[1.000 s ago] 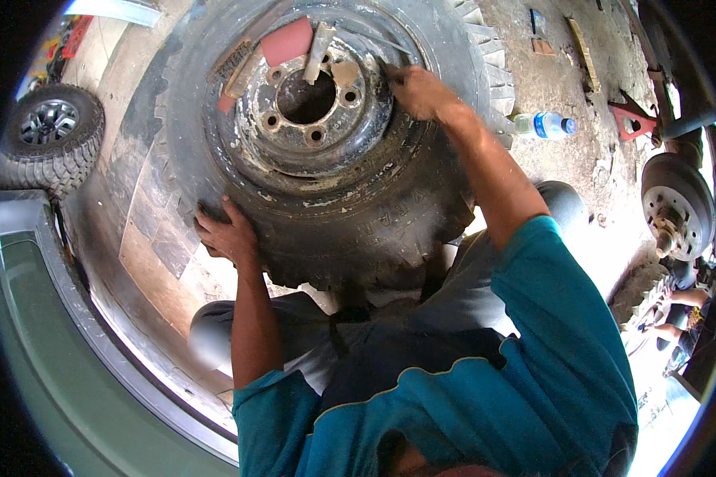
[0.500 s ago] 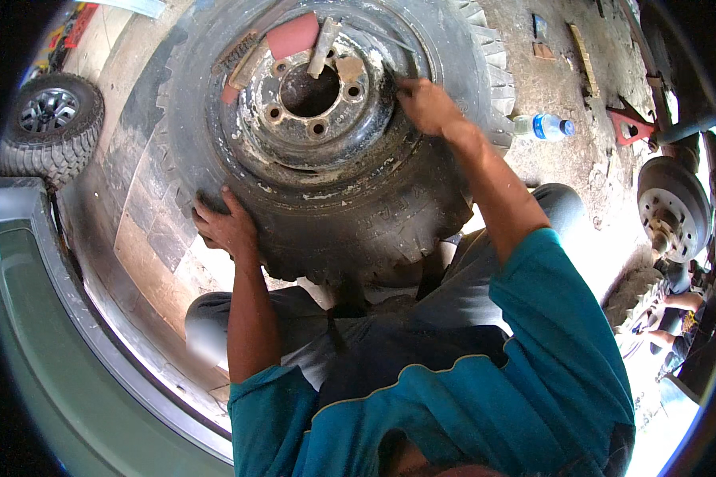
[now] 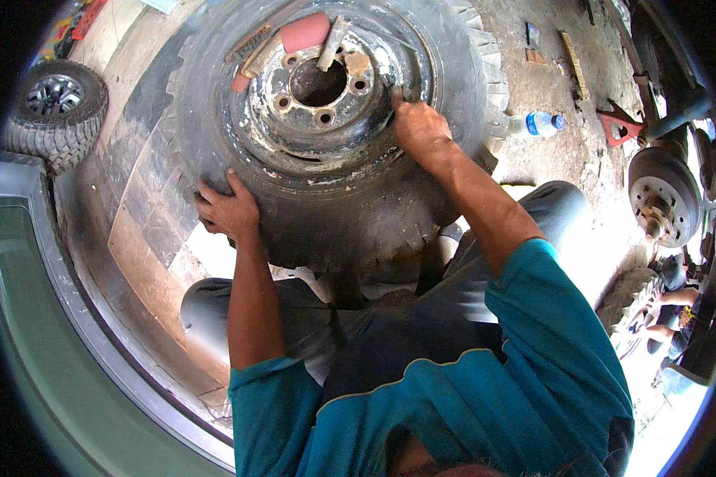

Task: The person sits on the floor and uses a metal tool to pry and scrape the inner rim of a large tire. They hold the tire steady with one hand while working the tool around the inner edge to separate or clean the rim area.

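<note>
A large worn tyre [image 3: 326, 219] on a steel rim [image 3: 314, 141] lies in front of me, the rim's paint chipped and rusty. My right hand [image 3: 422, 131] is closed at the right side of the rim, its fingertips pressed to the step beside the bolt holes. What it pinches, if anything, is hidden. My left hand [image 3: 229, 208] rests with spread fingers on the tyre's near left edge. On the far part of the wheel lie a red sheet [image 3: 305, 30], a wire brush [image 3: 249, 44] and a short greyish strip [image 3: 333, 43].
A plastic bottle [image 3: 539, 124] with a blue label lies right of the tyre. Another wheel [image 3: 56, 103] stands far left, by a green vehicle panel [image 3: 48, 318]. At right are a red stand [image 3: 617, 124], a brake disc [image 3: 665, 197] and another person's arm [image 3: 680, 296].
My right hand has shifted a little left and nearer along the rim, towards the bolt holes. My left hand stays on the tyre's edge. The whole view has shifted slightly.
</note>
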A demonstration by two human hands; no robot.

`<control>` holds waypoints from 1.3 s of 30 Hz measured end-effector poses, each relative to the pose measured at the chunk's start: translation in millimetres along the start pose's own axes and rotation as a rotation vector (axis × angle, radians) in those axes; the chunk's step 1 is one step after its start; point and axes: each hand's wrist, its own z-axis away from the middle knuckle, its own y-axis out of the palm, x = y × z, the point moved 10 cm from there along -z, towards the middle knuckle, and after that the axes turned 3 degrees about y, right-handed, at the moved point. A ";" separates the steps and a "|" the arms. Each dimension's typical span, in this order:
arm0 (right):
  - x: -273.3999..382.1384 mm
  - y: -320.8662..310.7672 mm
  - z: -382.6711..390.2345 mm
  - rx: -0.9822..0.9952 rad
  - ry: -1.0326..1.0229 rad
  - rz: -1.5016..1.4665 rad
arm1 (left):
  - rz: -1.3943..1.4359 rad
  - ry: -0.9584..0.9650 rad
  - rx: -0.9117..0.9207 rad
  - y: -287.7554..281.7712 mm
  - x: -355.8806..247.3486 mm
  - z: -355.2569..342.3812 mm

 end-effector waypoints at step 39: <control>2.3 2.7 3.7 -0.063 0.095 -0.063 | -0.029 -0.012 0.030 -2.8 -2.0 2.1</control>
